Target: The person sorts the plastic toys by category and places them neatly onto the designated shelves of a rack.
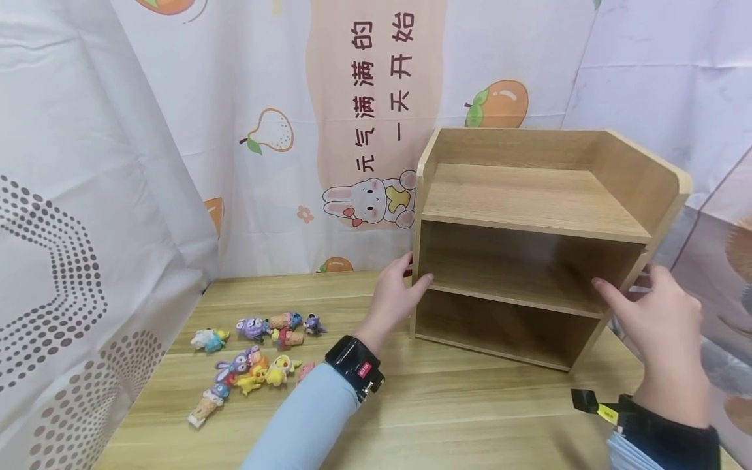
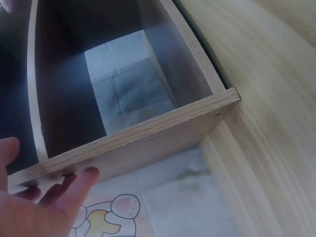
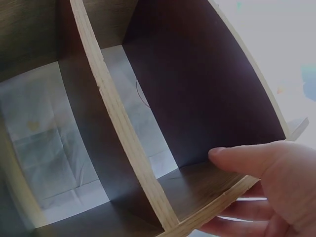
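A small wooden desktop shelf (image 1: 534, 199) with a raised rim round its top and two open compartments below stands at the right of the table. My left hand (image 1: 392, 297) grips its left side panel, thumb at the front edge and fingers along the outer face. On the other side my right hand (image 1: 670, 326) holds the right panel, its thumb (image 3: 234, 157) reaching into the middle compartment and the fingers outside. In the right wrist view the shelf's back shows open gaps with cloth behind.
Several small toy figures lie at the left of the wooden table (image 1: 446, 418), among them a yellow figure (image 1: 281, 370), a purple one (image 1: 251, 328) and an ice-cream-cone one (image 1: 207, 406). A printed curtain (image 1: 264, 59) hangs close behind the table and shelf.
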Action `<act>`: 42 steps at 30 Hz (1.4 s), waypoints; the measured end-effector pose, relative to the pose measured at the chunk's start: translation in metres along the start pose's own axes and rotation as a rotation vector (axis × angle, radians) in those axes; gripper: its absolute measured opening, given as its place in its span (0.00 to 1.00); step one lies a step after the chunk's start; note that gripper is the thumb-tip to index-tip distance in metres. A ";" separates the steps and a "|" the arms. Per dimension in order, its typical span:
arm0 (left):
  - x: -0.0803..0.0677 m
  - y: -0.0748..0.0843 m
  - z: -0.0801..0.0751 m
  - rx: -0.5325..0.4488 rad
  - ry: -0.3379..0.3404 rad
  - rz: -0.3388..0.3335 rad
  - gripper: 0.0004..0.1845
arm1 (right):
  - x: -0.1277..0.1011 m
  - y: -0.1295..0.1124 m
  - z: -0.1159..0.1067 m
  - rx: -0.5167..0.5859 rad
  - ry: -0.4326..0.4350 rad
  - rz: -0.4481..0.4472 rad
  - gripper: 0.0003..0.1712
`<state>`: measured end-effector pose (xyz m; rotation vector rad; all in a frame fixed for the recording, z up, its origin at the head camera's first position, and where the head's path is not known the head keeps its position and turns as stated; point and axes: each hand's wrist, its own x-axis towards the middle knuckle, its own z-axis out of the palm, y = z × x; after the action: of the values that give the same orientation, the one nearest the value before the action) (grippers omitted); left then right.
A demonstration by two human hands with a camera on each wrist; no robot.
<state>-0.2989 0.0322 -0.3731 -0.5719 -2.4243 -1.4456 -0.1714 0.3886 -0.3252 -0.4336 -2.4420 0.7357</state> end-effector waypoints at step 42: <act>0.009 -0.005 -0.005 0.135 0.065 0.078 0.21 | 0.004 -0.008 0.008 -0.151 0.005 -0.093 0.25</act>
<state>-0.3089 0.0276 -0.3707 -0.5720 -2.3984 -1.2394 -0.1805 0.3802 -0.3247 -0.3758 -2.5044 0.5129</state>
